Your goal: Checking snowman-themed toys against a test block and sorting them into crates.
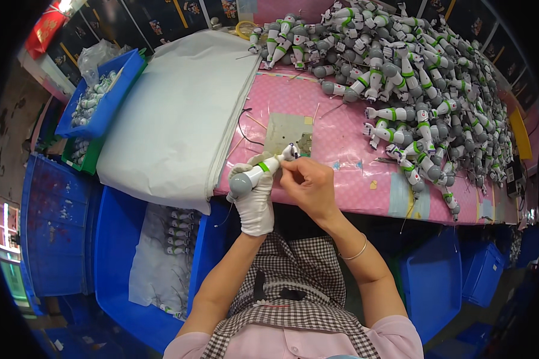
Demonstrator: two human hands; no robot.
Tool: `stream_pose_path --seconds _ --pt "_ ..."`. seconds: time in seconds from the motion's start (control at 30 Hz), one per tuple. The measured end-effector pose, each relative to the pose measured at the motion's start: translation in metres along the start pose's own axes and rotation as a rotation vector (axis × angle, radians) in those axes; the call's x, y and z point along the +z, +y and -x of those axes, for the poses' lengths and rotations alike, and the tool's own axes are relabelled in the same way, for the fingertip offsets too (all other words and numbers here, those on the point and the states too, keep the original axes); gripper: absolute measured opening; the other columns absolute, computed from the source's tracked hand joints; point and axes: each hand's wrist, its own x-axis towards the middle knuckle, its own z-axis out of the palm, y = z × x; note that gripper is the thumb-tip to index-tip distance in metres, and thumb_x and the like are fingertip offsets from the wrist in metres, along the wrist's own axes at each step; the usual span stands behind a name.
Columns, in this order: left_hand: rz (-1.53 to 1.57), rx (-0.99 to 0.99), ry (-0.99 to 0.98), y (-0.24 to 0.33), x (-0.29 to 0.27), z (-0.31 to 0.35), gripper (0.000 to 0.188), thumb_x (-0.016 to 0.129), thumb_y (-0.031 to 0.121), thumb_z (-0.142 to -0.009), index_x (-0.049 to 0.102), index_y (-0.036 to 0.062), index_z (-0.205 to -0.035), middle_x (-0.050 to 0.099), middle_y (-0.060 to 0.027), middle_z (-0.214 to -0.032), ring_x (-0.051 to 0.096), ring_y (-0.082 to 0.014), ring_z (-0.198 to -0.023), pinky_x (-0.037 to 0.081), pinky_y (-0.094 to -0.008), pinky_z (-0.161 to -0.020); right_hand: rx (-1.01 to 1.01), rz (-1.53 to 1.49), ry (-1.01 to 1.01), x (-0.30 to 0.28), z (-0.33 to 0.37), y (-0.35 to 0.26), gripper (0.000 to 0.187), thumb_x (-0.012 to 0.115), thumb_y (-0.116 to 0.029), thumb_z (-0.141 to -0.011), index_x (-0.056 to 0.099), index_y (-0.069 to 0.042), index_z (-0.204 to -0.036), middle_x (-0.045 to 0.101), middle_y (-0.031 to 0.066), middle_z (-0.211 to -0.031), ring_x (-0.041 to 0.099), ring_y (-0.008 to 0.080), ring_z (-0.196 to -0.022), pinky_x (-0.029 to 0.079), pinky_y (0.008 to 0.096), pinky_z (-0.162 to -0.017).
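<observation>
My left hand [254,203], in a white glove, is wrapped round a toy arm [263,169]. The part is white with a green band and has a grey rounded end [241,185] toward the lower left. Its clawed end, with a dark tip, points up and to the right. A thin wire hangs from below the grey end. Close by that clawed end, my bare right hand [309,184] has its thumb and fingers pinched together; what they grip, if anything, is hidden. Under the clawed end lies a flat grey plate [281,133] on the pink table cover [341,179].
A large heap of similar toy arms [413,78] covers the table's back and right. White sheets [173,113] lie at the left. A blue bin [111,251] with layered arms stands below left, and a blue tray [123,90] of small parts farther back. A dark cable [242,128] curls beside the plate.
</observation>
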Motion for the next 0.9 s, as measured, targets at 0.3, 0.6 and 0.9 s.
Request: stream_pose_path --seconds 0.3,0.6,0.9 --pt "0.021 -0.023 0.123 0.004 0.013 0.003 0.03 0.07 0.005 -0.08 0.045 0.0064 -0.098 0.058 -0.0068 -0.104 0.058 -0.0155 -0.091 0.05 -0.0288 -0.083 -0.074 0.055 0.1 0.012 0.006 -0.001 0.01 0.065 0.003 -0.073 0.065 0.002 -0.082 0.06 0.0093 -0.064 0.057 0.0117 -0.052 0.044 0.0241 -0.047" --pt "0.093 -0.049 0.133 0.007 0.016 0.003 0.028 0.068 0.005 -0.081 0.047 0.006 -0.1 0.058 -0.0048 -0.099 0.058 -0.0142 -0.089 0.05 -0.0277 -0.08 -0.013 -0.009 0.087 0.011 0.008 0.003 0.011 0.066 0.003 -0.073 0.065 0.002 -0.083 0.059 0.0076 -0.062 0.056 0.0095 -0.052 0.043 0.0229 -0.048" --pt "0.115 -0.155 -0.229 0.069 -0.005 -0.029 0.058 0.062 0.02 -0.086 0.034 0.0119 -0.136 0.054 -0.0081 -0.116 0.056 -0.023 -0.105 0.049 -0.0404 -0.091 0.119 0.286 0.231 -0.06 -0.007 0.048 0.011 0.062 -0.004 -0.079 0.068 -0.003 -0.089 0.063 0.0073 -0.069 0.057 0.0122 -0.059 0.044 0.027 -0.056"
